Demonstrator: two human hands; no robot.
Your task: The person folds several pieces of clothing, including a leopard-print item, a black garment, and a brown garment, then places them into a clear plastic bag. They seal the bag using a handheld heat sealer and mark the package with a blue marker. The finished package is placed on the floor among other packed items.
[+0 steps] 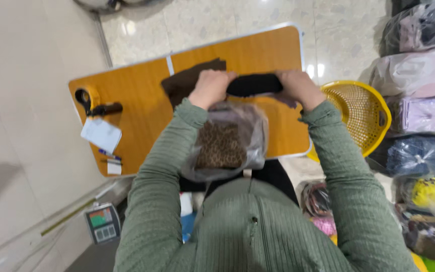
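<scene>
Both hands, left [209, 88] and right [299, 87], grip a black roll [254, 84] above a bagged patterned cloth [222, 143].

Hands [258, 86] hide the black roll's [254, 84] ends

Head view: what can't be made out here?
- Head view: the black roll is gripped by the left hand and right hand; its ends are hidden by them.
- Clear bag: brown contents blurred by plastic.
- Scale display: too small.
- Wrapped bundles: cut by right edge.
</scene>
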